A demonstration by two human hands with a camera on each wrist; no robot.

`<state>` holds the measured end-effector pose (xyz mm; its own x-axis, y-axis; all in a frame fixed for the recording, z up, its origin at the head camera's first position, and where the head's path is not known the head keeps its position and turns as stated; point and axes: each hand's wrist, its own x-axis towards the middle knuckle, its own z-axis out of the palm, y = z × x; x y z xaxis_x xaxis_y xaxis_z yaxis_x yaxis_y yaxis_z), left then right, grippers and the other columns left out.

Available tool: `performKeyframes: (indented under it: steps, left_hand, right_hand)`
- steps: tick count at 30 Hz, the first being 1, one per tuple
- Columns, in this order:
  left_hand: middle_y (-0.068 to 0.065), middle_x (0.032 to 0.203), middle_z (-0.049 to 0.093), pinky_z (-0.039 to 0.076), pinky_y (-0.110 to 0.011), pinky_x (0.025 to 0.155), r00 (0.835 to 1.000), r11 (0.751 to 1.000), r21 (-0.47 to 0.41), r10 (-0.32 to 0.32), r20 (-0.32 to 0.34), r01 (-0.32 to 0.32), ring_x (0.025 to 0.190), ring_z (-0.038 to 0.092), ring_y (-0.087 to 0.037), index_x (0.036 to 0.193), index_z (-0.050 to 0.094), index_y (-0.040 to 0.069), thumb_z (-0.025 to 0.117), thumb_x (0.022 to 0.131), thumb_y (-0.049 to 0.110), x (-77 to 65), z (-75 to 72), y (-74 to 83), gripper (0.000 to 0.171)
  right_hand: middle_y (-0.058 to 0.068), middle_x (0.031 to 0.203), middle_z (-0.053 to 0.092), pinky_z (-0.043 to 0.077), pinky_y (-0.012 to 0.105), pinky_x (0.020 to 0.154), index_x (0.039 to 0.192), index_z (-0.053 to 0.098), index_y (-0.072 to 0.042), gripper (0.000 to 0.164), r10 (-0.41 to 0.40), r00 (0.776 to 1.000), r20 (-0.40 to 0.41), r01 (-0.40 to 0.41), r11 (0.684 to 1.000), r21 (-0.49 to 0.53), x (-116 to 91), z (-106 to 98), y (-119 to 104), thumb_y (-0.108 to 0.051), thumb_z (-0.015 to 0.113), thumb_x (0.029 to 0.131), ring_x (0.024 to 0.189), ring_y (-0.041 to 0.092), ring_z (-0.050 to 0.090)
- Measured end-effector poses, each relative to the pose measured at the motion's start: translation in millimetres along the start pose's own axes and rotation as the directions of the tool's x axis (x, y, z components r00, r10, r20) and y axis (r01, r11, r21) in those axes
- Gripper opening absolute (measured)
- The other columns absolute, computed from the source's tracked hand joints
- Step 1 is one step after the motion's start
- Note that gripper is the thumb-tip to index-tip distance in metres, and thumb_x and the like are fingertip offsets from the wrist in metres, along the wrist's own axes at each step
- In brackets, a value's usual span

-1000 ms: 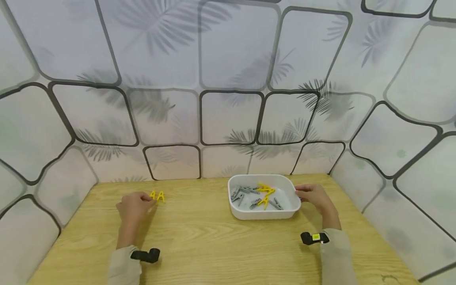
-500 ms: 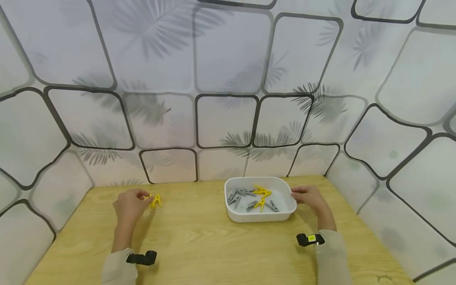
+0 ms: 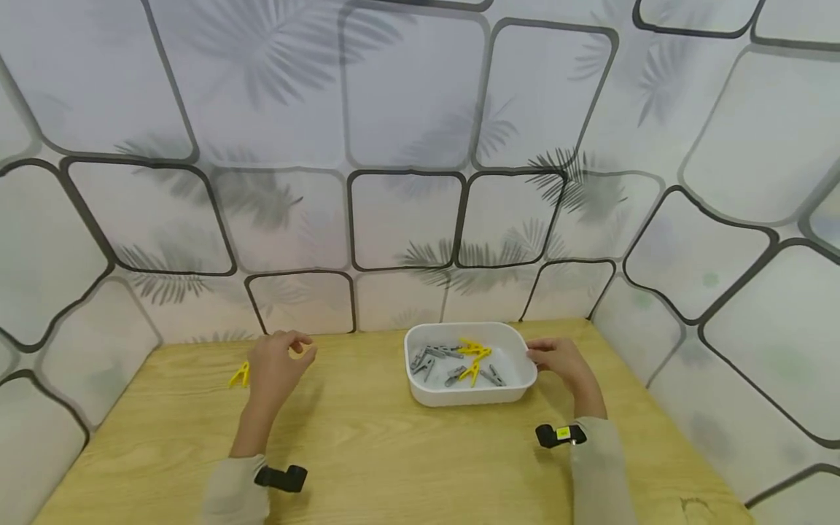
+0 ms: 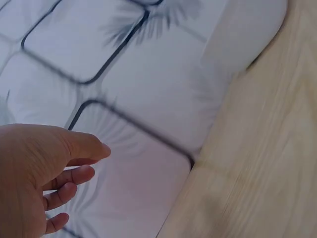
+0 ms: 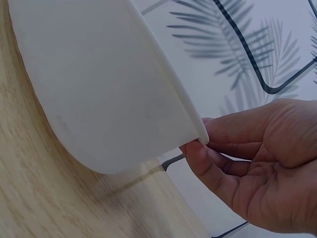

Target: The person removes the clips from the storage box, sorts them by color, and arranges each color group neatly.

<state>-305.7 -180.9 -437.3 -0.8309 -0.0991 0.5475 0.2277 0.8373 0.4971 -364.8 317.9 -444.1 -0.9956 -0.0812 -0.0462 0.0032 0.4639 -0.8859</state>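
My left hand (image 3: pixel 275 364) is raised over the table's left side, thumb and index finger curved with a gap between them and nothing visible in its hold. In the left wrist view, the hand's fingers (image 4: pixel 81 173) are loosely bent against the wall behind. Just left of that hand, a yellow clothespin (image 3: pixel 240 375) stands on the table; what lies behind the hand is hidden. At the right, my right hand (image 3: pixel 561 363) pinches the rim of a white plastic tub (image 3: pixel 433 397). Inside the tub are several grey clothespins (image 3: pixel 453 375) and yellow clothespins (image 3: pixel 474 351).
A light wooden table (image 3: pixel 367 452) carries everything. Patterned panels (image 3: pixel 407 219) rise along its back and both sides. The tub stands near the back edge, right of the middle.
The left hand has lifted and moved right, away from the yellow clothespins; one of them now shows on its left. The right hand keeps its grip on the tub. The head view has shifted slightly.
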Motion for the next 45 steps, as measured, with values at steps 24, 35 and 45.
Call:
performKeyframes:
  steps: [24,35,45]
  left_hand:
    - [-0.003,0.076,0.069,0.046,-0.037,0.077,0.863,0.871,-0.291,0.461,0.208,-0.395,0.071,0.058,-0.019,0.092,0.077,0.011,0.08,0.086,0.013,19.6,114.5,157.8,0.007]
    - [-0.005,0.083,0.07,0.043,-0.035,0.074,0.769,0.899,-0.202,0.437,0.467,-0.388,0.079,0.056,-0.02,0.091,0.078,0.012,0.081,0.086,0.016,35.3,133.0,166.4,0.007]
    - [0.0,0.087,0.069,0.04,-0.036,0.077,0.721,0.916,-0.132,0.382,0.578,-0.379,0.082,0.051,-0.017,0.09,0.08,0.015,0.079,0.087,0.017,25.8,150.2,167.3,0.004]
  right_hand:
    - [0.032,0.125,0.066,0.059,0.03,0.077,0.129,0.059,0.017,0.037,0.036,0.999,0.021,-0.036,0.999,-0.025,0,-2,-3,-0.005,0.061,0.099,0.088,0.012,0.068]
    - [0.032,0.126,0.065,0.058,0.028,0.078,0.129,0.06,0.016,0.036,0.022,1.0,-0.004,-0.022,1.0,0.004,7,2,-11,-0.004,0.061,0.099,0.087,0.01,0.068]
    - [0.03,0.122,0.068,0.059,0.028,0.076,0.127,0.06,0.017,0.035,0.051,0.999,-0.012,-0.051,0.999,-0.001,3,-1,-5,-0.003,0.061,0.099,0.086,0.011,0.068]
